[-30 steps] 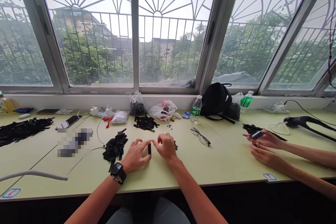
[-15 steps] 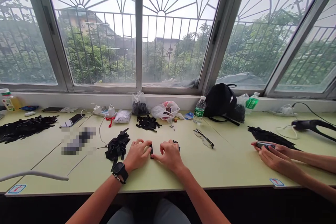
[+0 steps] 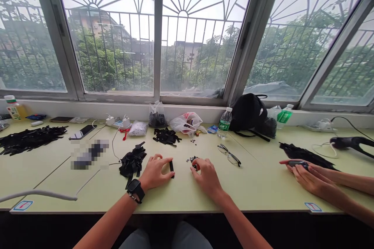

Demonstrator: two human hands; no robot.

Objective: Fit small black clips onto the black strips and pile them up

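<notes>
Well, a long pale green workbench runs under a wide barred window, and it's crowded! Far out past the left fingers lies the biggest heap of black strips. Just beyond those same fingers sits a smaller black heap, and straight ahead of them, a third pile of black scraps. Well off to the right of the right fingers, past a pair of eyeglasses, a co-worker's 2 hands work a small dark piece beside a fourth black heap.

Now to the action up close! The left hand, a wristwatch on its wrist, rests with its fingers gently curved, tips right against a narrow black strip lying alone on the bench. Gripping it? I can't call that. The right hand arches over, its fingers curled down at a scatter of tiny dark pieces just ahead of them, and I can't tell if they've pinched any. So far, just 1 strip lies apart at the fingertips, while all 4 heaps stand large.
</notes>
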